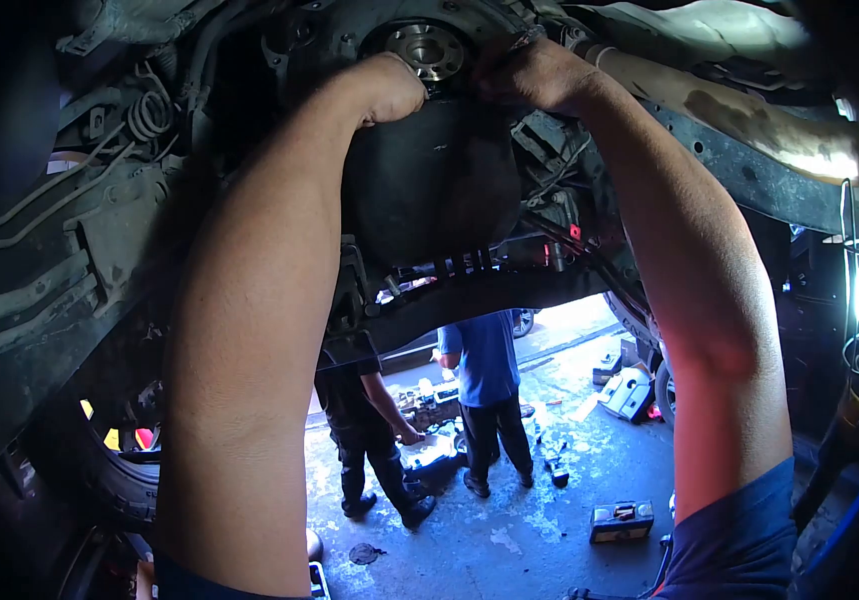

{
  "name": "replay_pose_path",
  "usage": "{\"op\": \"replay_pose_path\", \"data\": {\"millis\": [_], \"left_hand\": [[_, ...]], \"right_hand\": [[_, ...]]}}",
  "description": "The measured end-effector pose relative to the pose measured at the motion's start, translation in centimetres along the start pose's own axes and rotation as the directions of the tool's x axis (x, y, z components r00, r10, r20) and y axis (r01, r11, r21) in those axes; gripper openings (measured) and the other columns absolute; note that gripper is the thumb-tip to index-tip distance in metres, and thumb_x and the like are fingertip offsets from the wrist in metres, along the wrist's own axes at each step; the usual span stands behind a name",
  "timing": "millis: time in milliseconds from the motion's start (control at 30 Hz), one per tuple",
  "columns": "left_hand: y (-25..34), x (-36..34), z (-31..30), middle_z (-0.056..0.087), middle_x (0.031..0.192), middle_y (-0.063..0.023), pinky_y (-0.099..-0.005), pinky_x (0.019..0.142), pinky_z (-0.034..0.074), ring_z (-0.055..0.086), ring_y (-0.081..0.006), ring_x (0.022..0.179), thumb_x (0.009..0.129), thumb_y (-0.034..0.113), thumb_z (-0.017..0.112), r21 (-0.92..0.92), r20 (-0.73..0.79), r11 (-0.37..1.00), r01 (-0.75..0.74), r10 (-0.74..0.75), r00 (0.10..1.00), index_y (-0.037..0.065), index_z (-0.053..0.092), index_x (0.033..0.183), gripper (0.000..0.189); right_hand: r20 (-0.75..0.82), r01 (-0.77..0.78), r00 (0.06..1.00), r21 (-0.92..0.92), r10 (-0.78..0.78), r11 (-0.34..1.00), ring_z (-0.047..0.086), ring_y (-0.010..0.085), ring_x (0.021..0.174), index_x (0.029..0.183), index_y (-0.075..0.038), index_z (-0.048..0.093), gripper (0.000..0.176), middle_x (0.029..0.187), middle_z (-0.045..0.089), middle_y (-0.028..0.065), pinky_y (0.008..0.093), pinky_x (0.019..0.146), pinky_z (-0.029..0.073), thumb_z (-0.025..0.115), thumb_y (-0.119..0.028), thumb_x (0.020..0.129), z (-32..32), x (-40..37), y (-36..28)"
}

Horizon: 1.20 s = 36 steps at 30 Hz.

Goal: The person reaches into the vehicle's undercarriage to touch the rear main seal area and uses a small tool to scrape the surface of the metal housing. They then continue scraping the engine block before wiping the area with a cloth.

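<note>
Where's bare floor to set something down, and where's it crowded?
Bare floor lies between the round dark patch and toolbox. It's crowded with loose items beside the blue-shirted person; overhead, the left hand and right hand flank the flange.

From my head, the single camera is facing forward under a vehicle's underside (429, 180), looking from close behind my raised arms (254, 300); past the underside's lower edge, it is taking in the floor (539, 545) farther off.
</note>
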<state>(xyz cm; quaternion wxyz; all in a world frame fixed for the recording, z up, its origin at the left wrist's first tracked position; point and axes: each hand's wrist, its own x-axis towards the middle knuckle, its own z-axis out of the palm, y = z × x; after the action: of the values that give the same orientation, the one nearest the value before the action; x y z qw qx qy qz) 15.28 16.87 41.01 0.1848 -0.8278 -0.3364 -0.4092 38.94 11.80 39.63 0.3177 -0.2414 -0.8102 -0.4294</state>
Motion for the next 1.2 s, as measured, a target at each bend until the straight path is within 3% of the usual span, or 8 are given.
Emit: {"op": "replay_pose_path", "data": {"millis": [300, 400, 733, 800, 867, 1033, 1167, 1200], "left_hand": [[1.2, 2.4, 1.2, 0.074, 0.113, -0.0125, -0.0378, 0.090, 0.053, 0.069, -0.0310, 0.105, 0.085, 0.009, 0.068, 0.386, 0.046, 0.914, -0.127, 0.119, 0.992, 0.003, 0.076, 0.109, 0.026], [0.5, 1.7, 1.4, 0.069, 0.115, -0.0278, -0.0433, 0.089, 0.055, 0.069, -0.0365, 0.107, 0.085, 0.004, 0.053, 0.167, 0.014, 0.977, -0.130, 0.130, 0.991, -0.008, 0.071, 0.109, 0.032], [0.4, 0.9, 2.1, 0.071, 0.109, -0.0259, -0.0419, 0.087, 0.056, 0.071, -0.0372, 0.101, 0.084, 0.005, 0.056, 0.212, -0.103, 0.970, -0.122, 0.147, 0.984, -0.007, 0.073, 0.102, 0.027], [0.3, 1.0, 2.0, 0.072, 0.107, -0.0250, -0.0422, 0.086, 0.056, 0.071, -0.0372, 0.101, 0.084, 0.005, 0.056, 0.379, -0.063, 0.904, -0.199, 0.240, 0.969, -0.007, 0.073, 0.100, 0.026], [0.5, 0.6, 2.0, 0.073, 0.106, -0.0232, -0.0420, 0.086, 0.056, 0.071, -0.0367, 0.100, 0.084, 0.006, 0.057, 0.215, -0.118, 0.967, -0.134, 0.162, 0.980, -0.004, 0.074, 0.099, 0.025], [0.5, -0.7, 1.9, 0.074, 0.104, -0.0182, -0.0398, 0.085, 0.056, 0.071, -0.0334, 0.099, 0.082, 0.005, 0.060, 0.068, -0.139, 0.988, -0.138, 0.146, 0.980, 0.007, 0.076, 0.102, 0.026], [0.1, -1.1, 2.2, 0.074, 0.106, -0.0173, -0.0405, 0.089, 0.055, 0.070, -0.0325, 0.104, 0.083, 0.006, 0.058, -0.006, -0.206, 0.993, -0.119, 0.115, 0.972, 0.006, 0.075, 0.103, 0.026], [0.3, -1.2, 2.2, 0.073, 0.107, -0.0174, -0.0407, 0.089, 0.055, 0.070, -0.0326, 0.104, 0.083, 0.006, 0.058, 0.002, -0.205, 0.994, -0.108, 0.106, 0.973, 0.006, 0.075, 0.104, 0.026]], "right_hand": [[0.040, 0.047, 0.999, -0.277, -0.037, 0.960, 0.069, 0.0291, 0.103, 0.102, -0.011, 0.074, 0.027, 0.105, 0.073, 0.0124, 0.0398, 0.091, 0.053, 0.068, -0.030, 0.083, 0.0, 1.5, 1.5], [0.056, -0.050, 0.996, -0.207, 0.063, 0.977, 0.069, 0.0263, 0.095, 0.101, -0.008, 0.074, 0.025, 0.101, 0.073, 0.0113, 0.0378, 0.085, 0.055, 0.069, -0.024, 0.083, -0.5, 1.3, 0.5], [0.056, -0.364, 0.930, 0.290, 0.364, 0.885, 0.072, 0.0200, 0.090, 0.106, -0.001, 0.071, 0.023, 0.095, 0.074, 0.0121, 0.0323, 0.083, 0.058, 0.069, -0.017, 0.090, -1.0, -0.8, -0.9], [0.030, -0.081, 0.997, 0.130, 0.078, 0.988, 0.072, 0.0202, 0.092, 0.107, 0.000, 0.070, 0.021, 0.095, 0.073, 0.0118, 0.0330, 0.082, 0.059, 0.068, -0.014, 0.091, -1.2, -0.6, 0.2], [0.139, -0.358, 0.933, 0.308, 0.331, 0.881, 0.072, 0.0205, 0.092, 0.107, 0.000, 0.070, 0.020, 0.095, 0.073, 0.0117, 0.0333, 0.081, 0.060, 0.068, -0.014, 0.091, -2.4, -1.0, 0.6], [0.067, -0.434, 0.889, 0.441, 0.453, 0.786, 0.072, 0.0222, 0.089, 0.106, 0.001, 0.069, 0.023, 0.097, 0.072, 0.0120, 0.0338, 0.078, 0.060, 0.069, -0.014, 0.088, -2.1, -0.3, -0.9], [0.047, -0.427, 0.902, 0.244, 0.429, 0.871, 0.072, 0.0242, 0.090, 0.105, 0.000, 0.070, 0.022, 0.097, 0.072, 0.0127, 0.0349, 0.080, 0.060, 0.071, -0.015, 0.089, -2.0, 0.3, -2.0], [-0.005, -0.135, 0.991, -0.013, 0.135, 0.991, 0.071, 0.0252, 0.091, 0.104, -0.001, 0.070, 0.022, 0.096, 0.072, 0.0127, 0.0353, 0.080, 0.059, 0.072, -0.016, 0.088, -2.2, 0.6, -1.3]]}}
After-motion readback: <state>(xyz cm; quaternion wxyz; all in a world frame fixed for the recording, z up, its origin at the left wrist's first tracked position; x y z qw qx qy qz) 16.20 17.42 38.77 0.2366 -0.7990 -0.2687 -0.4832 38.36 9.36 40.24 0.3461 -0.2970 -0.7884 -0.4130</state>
